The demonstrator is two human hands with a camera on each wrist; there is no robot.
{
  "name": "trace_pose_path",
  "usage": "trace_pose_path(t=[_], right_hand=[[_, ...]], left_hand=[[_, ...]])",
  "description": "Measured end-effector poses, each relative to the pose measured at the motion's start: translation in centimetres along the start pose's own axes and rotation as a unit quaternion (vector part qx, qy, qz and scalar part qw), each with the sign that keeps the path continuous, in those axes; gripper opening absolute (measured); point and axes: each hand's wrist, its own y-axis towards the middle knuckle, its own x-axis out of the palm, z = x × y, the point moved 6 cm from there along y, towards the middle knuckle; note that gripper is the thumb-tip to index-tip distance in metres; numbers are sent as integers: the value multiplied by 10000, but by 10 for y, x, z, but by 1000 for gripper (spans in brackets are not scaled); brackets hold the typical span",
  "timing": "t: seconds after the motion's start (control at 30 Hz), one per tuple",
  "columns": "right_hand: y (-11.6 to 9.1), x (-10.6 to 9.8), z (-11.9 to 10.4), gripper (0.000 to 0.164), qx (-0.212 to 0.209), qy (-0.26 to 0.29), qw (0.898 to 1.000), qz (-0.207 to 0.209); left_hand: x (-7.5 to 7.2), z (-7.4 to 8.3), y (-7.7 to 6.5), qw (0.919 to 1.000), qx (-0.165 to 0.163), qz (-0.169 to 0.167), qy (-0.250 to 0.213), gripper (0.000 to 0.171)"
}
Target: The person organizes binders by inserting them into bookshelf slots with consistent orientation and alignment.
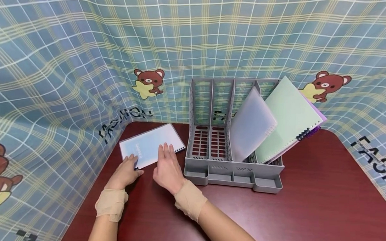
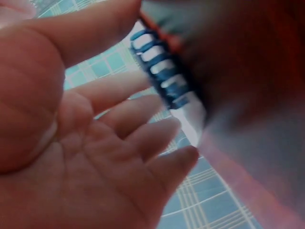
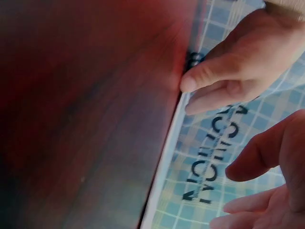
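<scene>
A light blue and white spiral-bound notebook (image 1: 149, 143) lies flat on the dark red table at the left, its black coil binding (image 2: 162, 67) along the near edge. My left hand (image 1: 126, 172) rests at the notebook's near left corner, fingers on the cover and thumb beside the near edge. In the left wrist view, the coil runs close by these fingertips. Just above the notebook's near right part is my right hand (image 1: 169, 169), its fingers extended and holding nothing. Whether its fingertips touch the cover I cannot tell.
A grey file rack (image 1: 234, 168) with upright dividers and small front trays stands right of the notebook. A translucent bluish notebook (image 1: 252, 127) and a pale green one (image 1: 285, 117) lean in its right slots, with purple behind. Checked fabric (image 1: 190, 42) hangs around the table.
</scene>
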Motion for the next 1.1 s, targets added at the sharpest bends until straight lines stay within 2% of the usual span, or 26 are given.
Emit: trace_pose_path(t=[0.17, 0.37, 0.53, 0.63, 0.83, 0.9, 1.03, 1.1], right_hand=[[7, 16, 10, 68, 519, -149, 9979, -356], [15, 20, 11, 68, 770, -112, 9963, -378], [17, 29, 12, 66, 976, -75, 9916, -845], [17, 35, 11, 63, 986, -112, 9891, -1086], [19, 42, 11, 54, 959, -297, 9848, -1414], [20, 42, 11, 50, 918, -371, 9843, -1459], [23, 41, 11, 35, 798, -477, 9858, -1399], [24, 40, 10, 29, 760, -507, 9863, -1376]], left_hand=[[1, 0, 1, 9997, 216, 113, -36, 66], [-3, -2, -1, 9983, 504, 298, 3, 61], [-4, -7, -5, 9981, 571, 235, 14, 57], [-3, -11, -5, 9980, 582, 246, -44, 56], [-6, -22, -4, 9969, 544, 513, -232, 54], [-8, -25, -4, 9961, 549, 627, -301, 47], [-12, -26, -3, 9936, 718, 808, -315, 22], [-14, -26, -2, 9930, 747, 862, -300, 18]])
